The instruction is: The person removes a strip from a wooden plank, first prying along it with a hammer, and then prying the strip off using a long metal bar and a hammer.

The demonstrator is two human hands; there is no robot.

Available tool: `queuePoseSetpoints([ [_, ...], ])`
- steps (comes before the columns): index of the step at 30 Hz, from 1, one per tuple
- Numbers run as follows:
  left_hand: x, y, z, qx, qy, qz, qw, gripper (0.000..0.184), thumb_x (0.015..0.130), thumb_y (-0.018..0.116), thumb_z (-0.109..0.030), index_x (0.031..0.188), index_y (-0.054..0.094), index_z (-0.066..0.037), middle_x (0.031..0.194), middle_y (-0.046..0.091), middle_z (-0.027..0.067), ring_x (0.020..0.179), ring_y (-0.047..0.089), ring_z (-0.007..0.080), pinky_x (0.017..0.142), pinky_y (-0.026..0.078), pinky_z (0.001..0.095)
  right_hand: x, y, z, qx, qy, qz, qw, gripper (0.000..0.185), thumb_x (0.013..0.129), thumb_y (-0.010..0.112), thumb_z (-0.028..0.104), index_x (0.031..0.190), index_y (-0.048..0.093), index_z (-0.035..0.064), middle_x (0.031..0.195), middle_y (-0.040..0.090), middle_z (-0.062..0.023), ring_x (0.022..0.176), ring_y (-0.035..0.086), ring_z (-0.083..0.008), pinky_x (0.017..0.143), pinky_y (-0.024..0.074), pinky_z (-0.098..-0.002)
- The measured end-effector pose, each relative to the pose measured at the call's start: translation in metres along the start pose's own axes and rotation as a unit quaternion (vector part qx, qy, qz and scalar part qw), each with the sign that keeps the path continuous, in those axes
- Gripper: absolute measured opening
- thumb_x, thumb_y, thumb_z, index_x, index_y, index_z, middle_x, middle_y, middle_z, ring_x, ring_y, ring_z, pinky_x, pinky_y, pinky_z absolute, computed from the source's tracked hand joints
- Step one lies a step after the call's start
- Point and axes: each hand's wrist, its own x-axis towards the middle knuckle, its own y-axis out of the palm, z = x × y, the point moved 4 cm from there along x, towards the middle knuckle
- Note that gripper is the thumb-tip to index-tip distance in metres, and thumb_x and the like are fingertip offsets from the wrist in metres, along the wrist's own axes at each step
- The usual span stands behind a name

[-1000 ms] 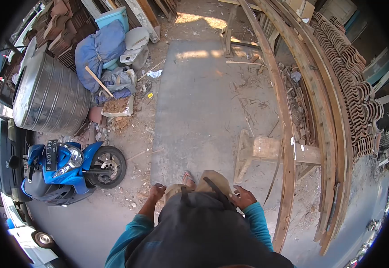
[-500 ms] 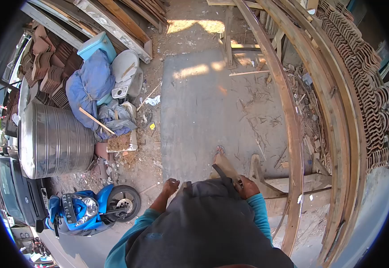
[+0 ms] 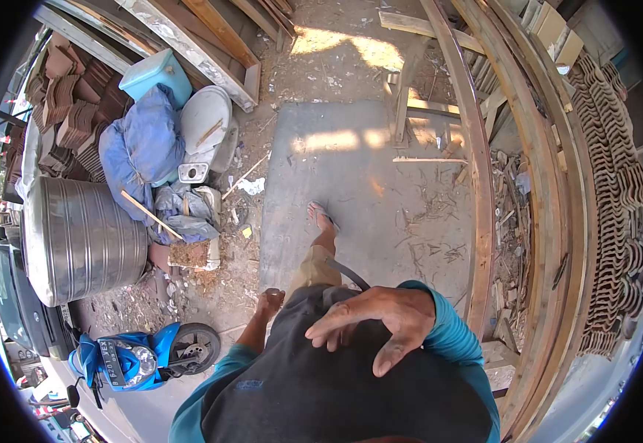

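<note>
My right hand [image 3: 380, 321] is raised in front of my dark apron [image 3: 314, 384], its fingers stretched out and the thumb apart. Nothing is in it. At my left side, my left hand [image 3: 270, 302] hangs with its fingers curled in, and I see nothing held there. A dark strap [image 3: 347, 273] runs out from under the apron near my right hand. One foot [image 3: 321, 215] in a sandal stands forward on the grey sheet [image 3: 299, 170] on the ground.
Long wooden beams [image 3: 481, 184] run along the right, with stacked roof tiles [image 3: 609, 192] beyond them. To the left are a metal tank [image 3: 89, 240], a blue tarp bundle [image 3: 144, 136], a toilet [image 3: 207, 122] and a blue motorbike [image 3: 133, 354]. A thin wood strip [image 3: 428, 160] lies ahead.
My right hand has come up and inward from my right side to the front of the apron. A foot has stepped forward on the sheet, and the view has shifted.
</note>
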Motion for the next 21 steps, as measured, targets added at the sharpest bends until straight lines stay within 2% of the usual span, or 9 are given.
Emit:
queuePoseSetpoints([
  [2, 0.017, -0.007, -0.02, 0.174, 0.045, -0.033, 0.983, 0.046, 0.091, 0.064, -0.041, 0.101, 0.071, 0.003, 0.092, 0.073, 0.0213, 0.09, 0.07, 0.0352, 0.078, 0.055, 0.0428, 0.039, -0.031, 0.02, -0.102, -0.11, 0.082, 0.985, 0.092, 0.08, 0.08, 0.053, 0.144, 0.045, -0.0033, 0.12, 0.062, -0.0187, 0.099, 0.064, -0.0257, 0.086, 0.0542, -0.037],
  [5, 0.07, -0.017, -0.032, 0.153, -0.048, 0.007, 0.987, 0.051, 0.088, 0.063, -0.047, 0.09, 0.073, 0.003, 0.099, 0.071, 0.0246, 0.1, 0.067, 0.0419, 0.088, 0.053, 0.0457, 0.079, -0.103, 0.044, -0.067, 0.044, 0.076, 0.994, 0.101, 0.073, 0.083, 0.059, 0.144, 0.047, -0.003, 0.118, 0.063, -0.0186, 0.091, 0.065, -0.0248, 0.081, 0.0534, -0.0354],
  [6, 0.085, -0.022, -0.049, 0.151, -0.064, -0.001, 0.987, 0.052, 0.087, 0.063, -0.048, 0.094, 0.073, 0.002, 0.103, 0.071, 0.0251, 0.102, 0.066, 0.0413, 0.089, 0.053, 0.0459, 0.092, -0.124, 0.047, -0.054, 0.017, 0.054, 0.997, 0.112, 0.061, 0.085, 0.066, 0.134, 0.052, -0.0125, 0.114, 0.066, -0.0244, 0.089, 0.067, -0.024, 0.072, 0.0553, -0.0341],
  [8, 0.123, -0.043, -0.107, 0.176, -0.086, -0.003, 0.981, 0.052, 0.086, 0.063, -0.047, 0.103, 0.073, 0.0, 0.113, 0.068, 0.0256, 0.108, 0.064, 0.0408, 0.092, 0.052, 0.0468, 0.111, -0.16, 0.051, -0.015, 0.045, -0.031, 0.998, 0.111, 0.057, 0.085, 0.068, 0.127, 0.057, -0.0137, 0.097, 0.068, -0.0201, 0.082, 0.067, -0.0227, 0.066, 0.0537, -0.0346],
  [10, 0.168, -0.064, -0.161, 0.154, 0.005, -0.069, 0.986, 0.049, 0.087, 0.063, -0.044, 0.106, 0.069, 0.001, 0.112, 0.068, 0.0258, 0.109, 0.063, 0.0423, 0.093, 0.052, 0.0466, 0.12, -0.202, 0.051, -0.033, 0.005, 0.043, 0.999, 0.108, 0.057, 0.086, 0.067, 0.125, 0.059, -0.0132, 0.095, 0.067, -0.019, 0.088, 0.068, -0.0239, 0.068, 0.0547, -0.0345],
  [13, 0.227, -0.105, -0.283, 0.081, 0.093, -0.143, 0.982, 0.052, 0.09, 0.065, -0.041, 0.118, 0.062, 0.004, 0.087, 0.071, 0.0229, 0.089, 0.07, 0.0363, 0.079, 0.054, 0.045, 0.176, -0.241, 0.081, -0.053, -0.024, 0.069, 0.996, 0.108, 0.056, 0.087, 0.067, 0.125, 0.059, -0.0119, 0.1, 0.066, -0.0217, 0.094, 0.068, -0.0273, 0.073, 0.0555, -0.0354],
  [16, 0.275, -0.122, -0.385, -0.039, 0.161, -0.076, 0.983, 0.051, 0.092, 0.065, -0.037, 0.121, 0.06, 0.005, 0.081, 0.07, 0.0197, 0.081, 0.07, 0.0283, 0.072, 0.054, 0.0398, 0.223, -0.288, 0.109, -0.081, -0.088, 0.069, 0.99, 0.108, 0.058, 0.087, 0.065, 0.128, 0.057, -0.0106, 0.104, 0.066, -0.0217, 0.094, 0.069, -0.0304, 0.078, 0.0549, -0.0362],
  [18, 0.296, -0.14, -0.445, -0.002, 0.175, -0.047, 0.983, 0.05, 0.093, 0.065, -0.036, 0.121, 0.059, 0.006, 0.08, 0.07, 0.0181, 0.078, 0.069, 0.0245, 0.069, 0.053, 0.0376, 0.242, -0.326, 0.121, -0.092, -0.111, 0.07, 0.987, 0.107, 0.059, 0.088, 0.063, 0.131, 0.055, -0.0096, 0.106, 0.067, -0.0201, 0.093, 0.068, -0.0317, 0.081, 0.0544, -0.0375],
  [21, 0.345, -0.161, -0.49, 0.027, 0.162, -0.044, 0.985, 0.051, 0.094, 0.064, -0.036, 0.12, 0.059, 0.007, 0.078, 0.069, 0.0162, 0.073, 0.067, 0.0202, 0.066, 0.053, 0.0354, 0.254, -0.392, 0.122, -0.052, -0.045, 0.072, 0.995, 0.106, 0.061, 0.088, 0.062, 0.133, 0.055, -0.0088, 0.107, 0.067, -0.019, 0.093, 0.068, -0.0312, 0.081, 0.0542, -0.0361],
])
